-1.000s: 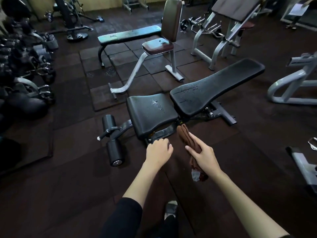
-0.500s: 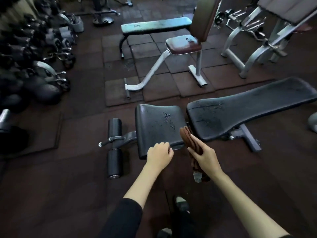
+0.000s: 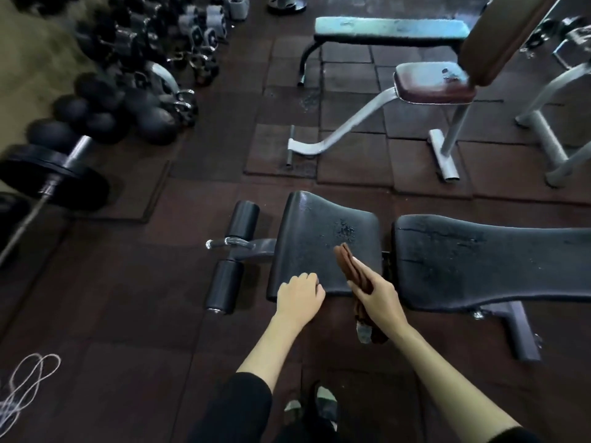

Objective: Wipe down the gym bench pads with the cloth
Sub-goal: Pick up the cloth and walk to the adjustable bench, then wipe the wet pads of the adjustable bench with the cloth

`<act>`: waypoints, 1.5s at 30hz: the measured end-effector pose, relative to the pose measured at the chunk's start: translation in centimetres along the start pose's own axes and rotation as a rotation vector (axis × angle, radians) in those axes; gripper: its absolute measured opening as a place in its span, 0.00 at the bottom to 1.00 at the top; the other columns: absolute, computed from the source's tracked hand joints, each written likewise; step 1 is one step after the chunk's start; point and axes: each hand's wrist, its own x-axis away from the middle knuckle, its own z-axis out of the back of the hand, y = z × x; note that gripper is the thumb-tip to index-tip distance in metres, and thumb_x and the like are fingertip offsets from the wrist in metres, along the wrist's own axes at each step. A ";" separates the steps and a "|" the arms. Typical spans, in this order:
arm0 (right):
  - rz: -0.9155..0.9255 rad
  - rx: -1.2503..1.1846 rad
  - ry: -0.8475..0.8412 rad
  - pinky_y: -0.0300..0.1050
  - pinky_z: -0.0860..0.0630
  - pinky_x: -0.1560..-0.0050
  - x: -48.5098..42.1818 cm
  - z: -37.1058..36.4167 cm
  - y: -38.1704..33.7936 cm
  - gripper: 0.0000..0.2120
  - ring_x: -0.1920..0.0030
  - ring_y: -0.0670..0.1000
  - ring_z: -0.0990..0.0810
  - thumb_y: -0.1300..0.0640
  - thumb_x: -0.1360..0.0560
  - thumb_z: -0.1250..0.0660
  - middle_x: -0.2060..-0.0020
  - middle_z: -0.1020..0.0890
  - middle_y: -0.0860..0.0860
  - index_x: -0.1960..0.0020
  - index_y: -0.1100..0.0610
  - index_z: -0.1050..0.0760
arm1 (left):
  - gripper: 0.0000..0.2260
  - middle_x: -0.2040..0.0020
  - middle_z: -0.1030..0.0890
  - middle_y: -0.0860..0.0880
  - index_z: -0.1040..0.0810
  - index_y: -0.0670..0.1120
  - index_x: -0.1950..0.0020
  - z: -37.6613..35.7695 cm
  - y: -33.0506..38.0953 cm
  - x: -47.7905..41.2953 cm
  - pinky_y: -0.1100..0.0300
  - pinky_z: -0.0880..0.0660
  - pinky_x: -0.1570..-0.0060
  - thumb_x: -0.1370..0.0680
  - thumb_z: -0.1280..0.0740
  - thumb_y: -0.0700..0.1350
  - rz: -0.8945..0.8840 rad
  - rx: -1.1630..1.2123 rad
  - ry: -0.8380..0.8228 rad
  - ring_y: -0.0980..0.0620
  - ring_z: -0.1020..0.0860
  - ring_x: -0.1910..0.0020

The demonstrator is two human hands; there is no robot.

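From where I sit, the right hand (image 3: 379,294) is closed around a brown cloth (image 3: 348,262), folded lengthwise into a thick strip. One end sticks up past the fingers over the near part of the seat pad (image 3: 316,241); the other end hangs below the palm toward the floor, with a small grey tag or patch at the bottom. The left hand (image 3: 299,295) is loosely curled with nothing in it, its knuckles at the near edge of the seat pad. I cannot tell whether it touches the pad or just hovers.

I judge the cloth light, soft and floppy (it droops on both sides of the grip), so a bunched hold in the middle suits carrying, but I would spread it flat under the palm for wiping. The pads look firm and padded, and the black covering is cracked: flaked patches on the seat, long splits on the back pad (image 3: 486,260). I expect the cloth to snag there, so gentle pressure seems wise.

The back pad runs off the right edge, so its far end is unseen. The pads' undersides and most of the frame are hidden. The dumbbells (image 3: 134,103) at upper left are blurred, and the fingers under the cloth are covered by it.
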 end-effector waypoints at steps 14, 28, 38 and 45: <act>0.008 0.143 -0.083 0.38 0.31 0.47 -7.7 -7.6 5.1 0.27 0.37 0.42 0.27 0.55 0.24 0.33 0.35 0.26 0.38 0.29 0.39 0.36 | 0.13 0.45 0.24 0.47 0.26 0.45 0.41 -7.5 -5.9 -2.6 0.51 0.30 0.51 0.20 0.44 0.48 0.103 0.005 -0.030 0.45 0.26 0.45; 0.272 0.462 -0.189 0.63 0.46 0.29 -15.1 -19.5 15.3 0.29 0.24 0.60 0.46 0.42 0.24 0.40 0.25 0.40 0.50 0.25 0.42 0.43 | 0.20 0.34 0.25 0.44 0.26 0.46 0.34 -21.6 -13.0 -9.4 0.47 0.27 0.41 0.24 0.43 0.50 0.248 0.006 0.246 0.46 0.27 0.35; 0.564 0.649 -0.318 0.71 0.55 0.32 -17.9 -18.7 19.0 0.23 0.24 0.59 0.56 0.41 0.26 0.46 0.23 0.47 0.45 0.30 0.33 0.39 | 0.22 0.29 0.31 0.42 0.32 0.46 0.29 -24.9 -14.0 -9.7 0.45 0.31 0.36 0.22 0.45 0.51 0.249 0.142 0.336 0.42 0.32 0.31; 0.384 0.621 -0.211 0.71 0.53 0.31 -21.9 -19.4 17.5 0.25 0.23 0.58 0.55 0.41 0.28 0.50 0.24 0.45 0.44 0.31 0.35 0.37 | 0.22 0.28 0.32 0.44 0.32 0.47 0.29 -25.1 -14.1 -9.8 0.46 0.33 0.35 0.22 0.45 0.51 0.260 0.185 0.361 0.44 0.34 0.30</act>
